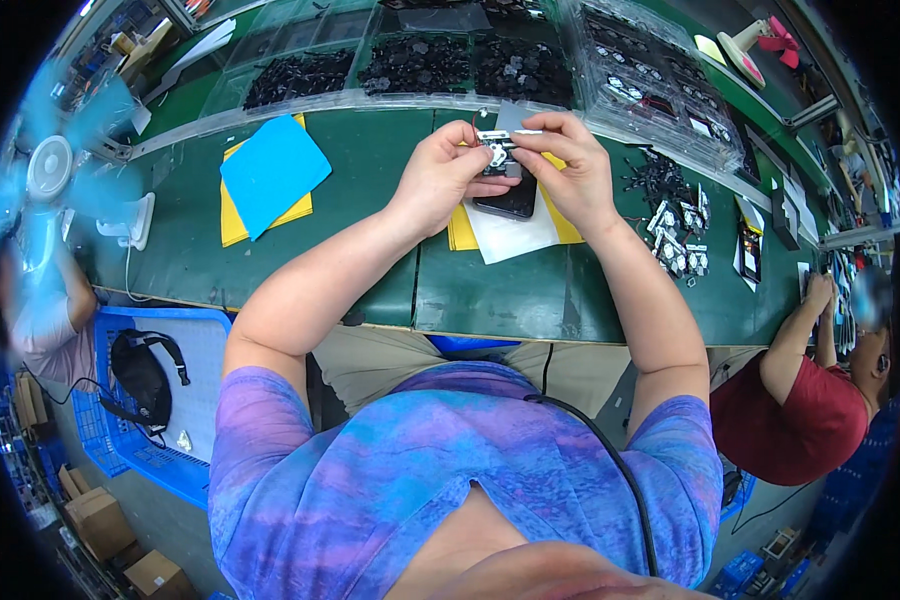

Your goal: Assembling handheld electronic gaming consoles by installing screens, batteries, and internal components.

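Note:
Both of my hands meet over the green bench and grip a small white and black part [497, 152] with a thin red wire. My left hand [448, 175] pinches its left side between thumb and fingers. On the other side, the fingers and thumb of my right hand [568, 165] close on its upper right edge. Beneath it lies a black rectangular case [510, 205], partly hidden by my hands. The case rests on a white sheet [513, 240] over a yellow one [462, 233].
Blue and yellow sheets [275, 175] lie to the left. Clear trays [415, 65] of black parts line the back. Loose white parts [678, 240] and black parts [655, 178] sit at right. A blue fan [50, 168] stands far left. A co-worker in red [800, 405] works at far right.

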The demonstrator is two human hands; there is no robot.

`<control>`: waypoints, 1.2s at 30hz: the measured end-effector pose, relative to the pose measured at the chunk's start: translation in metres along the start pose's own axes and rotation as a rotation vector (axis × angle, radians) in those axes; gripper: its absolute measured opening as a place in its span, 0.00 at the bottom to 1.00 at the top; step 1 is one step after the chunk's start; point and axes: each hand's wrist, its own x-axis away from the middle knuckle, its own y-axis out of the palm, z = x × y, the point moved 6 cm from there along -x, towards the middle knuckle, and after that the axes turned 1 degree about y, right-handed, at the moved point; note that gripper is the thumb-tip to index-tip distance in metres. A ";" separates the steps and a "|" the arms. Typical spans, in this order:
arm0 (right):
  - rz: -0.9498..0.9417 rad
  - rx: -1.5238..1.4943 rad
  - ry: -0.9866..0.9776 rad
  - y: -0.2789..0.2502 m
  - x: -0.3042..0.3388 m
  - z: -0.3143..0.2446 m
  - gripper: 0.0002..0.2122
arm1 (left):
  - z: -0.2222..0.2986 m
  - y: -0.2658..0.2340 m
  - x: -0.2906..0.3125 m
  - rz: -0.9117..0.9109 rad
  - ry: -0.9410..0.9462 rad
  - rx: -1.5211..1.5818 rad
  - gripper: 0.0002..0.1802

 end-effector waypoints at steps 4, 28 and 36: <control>0.038 -0.091 0.069 0.005 0.010 0.004 0.11 | -0.005 -0.002 0.000 0.012 0.003 0.006 0.02; -0.046 -0.665 0.572 0.029 0.023 0.021 0.09 | -0.005 -0.009 0.001 0.154 0.017 0.064 0.23; -0.436 0.161 0.012 -0.017 0.005 0.022 0.13 | 0.013 -0.038 -0.013 0.335 -0.025 0.045 0.19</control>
